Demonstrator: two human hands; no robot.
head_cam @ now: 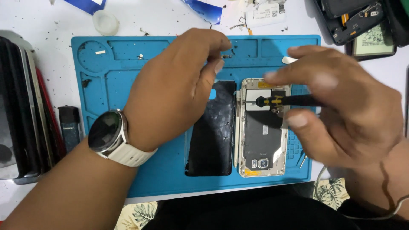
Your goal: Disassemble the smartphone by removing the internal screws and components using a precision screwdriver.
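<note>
Unscrewing stage: your right hand (341,106) pinches the screwdriver (285,101) over the opened phone (262,140). Left hand (174,93) pinches a tiny screw (225,56); the next move likely needs a steady tip.

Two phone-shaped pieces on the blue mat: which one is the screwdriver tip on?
The opened phone on the right, gold-rimmed with its insides and camera showing. The screwdriver in the right hand points at its upper part. The plain black back cover lies untouched beside it.

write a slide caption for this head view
Right hand holds a black-and-yellow screwdriver over an opened gold smartphone on a blue silicone mat; left hand hovers.
</note>
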